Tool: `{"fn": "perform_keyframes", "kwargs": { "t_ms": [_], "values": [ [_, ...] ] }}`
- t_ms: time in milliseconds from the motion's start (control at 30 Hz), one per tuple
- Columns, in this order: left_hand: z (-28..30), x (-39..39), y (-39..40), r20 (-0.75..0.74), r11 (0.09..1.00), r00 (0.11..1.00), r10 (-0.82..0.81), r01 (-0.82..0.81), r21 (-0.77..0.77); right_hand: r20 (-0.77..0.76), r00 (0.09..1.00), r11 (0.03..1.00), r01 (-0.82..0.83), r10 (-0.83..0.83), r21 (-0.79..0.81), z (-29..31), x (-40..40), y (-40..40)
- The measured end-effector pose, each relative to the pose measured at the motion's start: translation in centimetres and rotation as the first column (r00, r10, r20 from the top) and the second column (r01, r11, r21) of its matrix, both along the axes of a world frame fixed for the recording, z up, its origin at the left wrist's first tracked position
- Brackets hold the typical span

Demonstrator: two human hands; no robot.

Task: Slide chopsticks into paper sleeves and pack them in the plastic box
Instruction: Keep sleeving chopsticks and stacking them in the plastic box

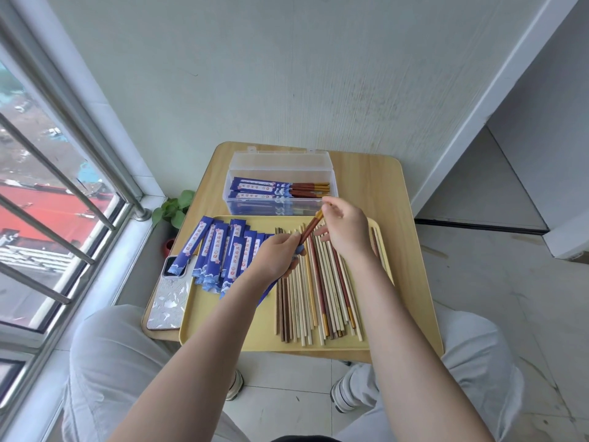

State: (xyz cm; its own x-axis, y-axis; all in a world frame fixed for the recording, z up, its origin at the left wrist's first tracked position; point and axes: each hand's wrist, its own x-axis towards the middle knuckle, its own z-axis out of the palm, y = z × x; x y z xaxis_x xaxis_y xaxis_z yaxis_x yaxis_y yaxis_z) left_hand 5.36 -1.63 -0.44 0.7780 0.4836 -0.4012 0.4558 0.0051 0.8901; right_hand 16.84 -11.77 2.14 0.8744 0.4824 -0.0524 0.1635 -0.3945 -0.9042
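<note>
My right hand (345,232) pinches the gold-tipped end of a reddish-brown chopstick pair (309,229), tilted down to the left. My left hand (276,255) grips a blue paper sleeve (299,249) at the pair's lower end; most of that sleeve is hidden under my hand. Several loose chopsticks (315,291) lie side by side on the yellow tray (223,330). Several empty blue sleeves (220,253) lie fanned on the tray's left. The clear plastic box (231,186) stands open behind the tray and holds sleeved chopsticks (280,188).
A phone (170,295) in a pale patterned case lies left of the tray, with one sleeve across its top. The small wooden table (404,250) stands against a wall. A window with bars is at the left, a potted plant (173,208) below it.
</note>
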Motion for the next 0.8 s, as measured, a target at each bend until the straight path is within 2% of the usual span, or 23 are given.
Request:
{"fn": "perform_keyframes", "kwargs": {
  "t_ms": [67, 133, 233, 300, 367, 533, 600, 667, 800],
  "values": [
    [0.1, 0.6, 0.6, -0.031, 0.994, 1.000, -0.003, 0.007, 0.107, -0.055, 0.998, 0.999, 0.022, -0.020, 0.035, -0.3, 0.6, 0.4],
    [0.3, 1.3, 1.3, -0.101, 0.938, 0.994, -0.029, 0.062, 0.341, -0.155, 0.987, 0.992, 0.061, -0.044, 0.107, -0.4, 1.3, 0.8],
    [1.6, 2.8, 2.5, -0.211, 0.740, 0.976, -0.048, 0.176, 0.649, -0.389, 0.918, 0.956, 0.174, -0.071, 0.235, 0.0, 2.3, 1.3],
    [2.6, 4.0, 3.3, -0.249, 0.589, 0.967, -0.053, 0.232, 0.774, -0.511, 0.856, 0.912, 0.266, -0.076, 0.311, 0.2, 3.2, 1.8],
    [3.0, 5.1, 3.9, -0.212, 0.502, 0.976, -0.049, 0.208, 0.839, -0.564, 0.819, 0.865, 0.355, -0.105, 0.354, 0.2, 4.0, 2.1],
    [1.0, 6.0, 5.7, 0.026, 0.486, 1.000, 0.010, -0.028, 0.873, -0.639, 0.737, 0.733, 0.558, -0.220, 0.391, -0.2, 6.6, 2.7],
    [0.2, 5.7, 6.2, -0.030, 0.497, 0.999, 0.040, 0.006, 0.868, -0.648, 0.711, 0.697, 0.610, -0.274, 0.376, -0.6, 7.4, 3.1],
    [-0.6, 5.4, 6.8, -0.148, 0.528, 0.987, 0.060, 0.094, 0.844, -0.647, 0.695, 0.683, 0.639, -0.314, 0.354, -1.1, 8.0, 3.9],
    [-1.2, 5.0, 8.0, -0.259, 0.547, 0.965, 0.035, 0.198, 0.813, -0.593, 0.735, 0.766, 0.575, -0.328, 0.288, -1.9, 8.1, 5.7]
  ]
}}
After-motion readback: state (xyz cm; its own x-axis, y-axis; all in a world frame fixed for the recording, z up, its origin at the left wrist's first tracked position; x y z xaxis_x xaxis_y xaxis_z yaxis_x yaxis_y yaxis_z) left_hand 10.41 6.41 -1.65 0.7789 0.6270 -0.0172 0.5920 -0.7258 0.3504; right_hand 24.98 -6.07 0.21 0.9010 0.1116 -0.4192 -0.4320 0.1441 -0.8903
